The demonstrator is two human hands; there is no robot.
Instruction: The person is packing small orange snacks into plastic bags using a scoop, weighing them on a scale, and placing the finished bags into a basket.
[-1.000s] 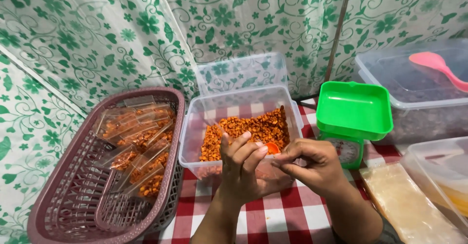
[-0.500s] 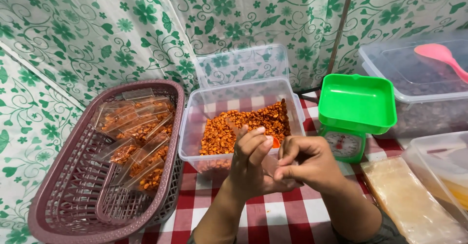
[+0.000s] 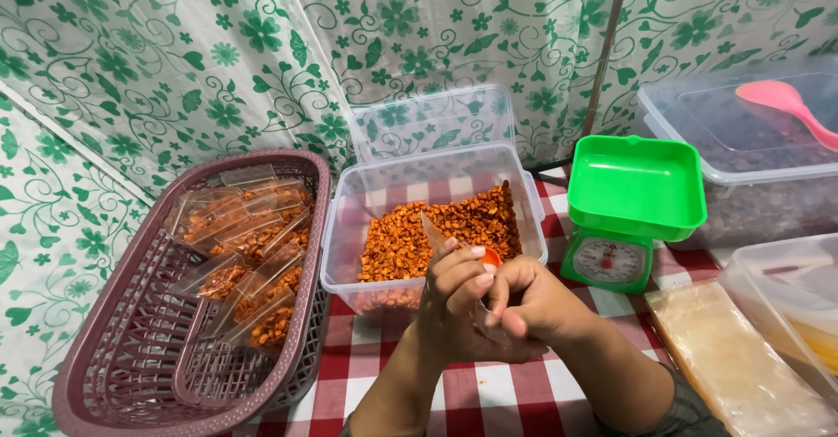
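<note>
The left hand (image 3: 458, 302) and right hand (image 3: 532, 306) hid most of a small clear plastic pouch (image 3: 434, 230) and an orange scoop (image 3: 491, 256). At three o'clock, the frame cut off a lidded clear tub (image 3: 742, 192). The green kitchen scale's (image 3: 615, 258) dial was too small to read.

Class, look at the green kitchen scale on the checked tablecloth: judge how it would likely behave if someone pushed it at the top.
The green kitchen scale looks top-heavy: its wide tray overhangs a narrower dial base, so a push high up might tip it. It appears to be plastic with an empty tray, so probably light. On the checked tablecloth it may slide or drag the cloth.
</note>
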